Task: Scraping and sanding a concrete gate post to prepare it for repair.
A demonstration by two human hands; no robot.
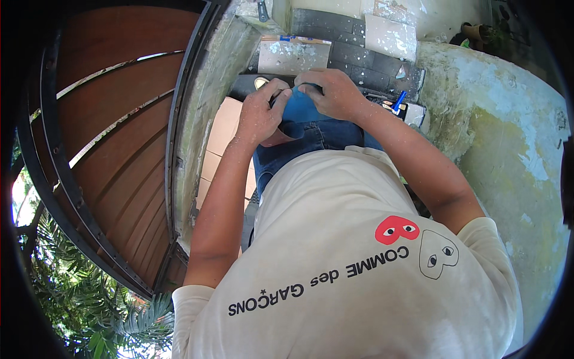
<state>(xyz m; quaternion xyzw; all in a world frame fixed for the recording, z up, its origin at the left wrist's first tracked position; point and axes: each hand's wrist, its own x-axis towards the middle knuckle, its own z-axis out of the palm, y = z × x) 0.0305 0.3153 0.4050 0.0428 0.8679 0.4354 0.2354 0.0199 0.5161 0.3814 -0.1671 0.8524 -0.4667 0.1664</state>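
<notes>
Over my lap, both hands pinch the upper edge of a thin, bendy blue sheet [303,106] that looks like sandpaper. My left hand [263,109] is closed on its left side, with thumb and forefinger at the edge. Close beside it, my right hand [330,94] grips the other side with curled fingers. The sheet's lower left part curls over and shows a brownish face above my jeans [311,136]. Pale dust specks dot my forearms. My palms hide part of the sheet.
A slatted brown gate [128,113] in a dark metal frame stands at left. To the right is a curved wall [496,119] with peeling paint. Cardboard pieces [293,57] lie on dark tiles ahead. A blue tool handle [399,100] sticks up right of my knees.
</notes>
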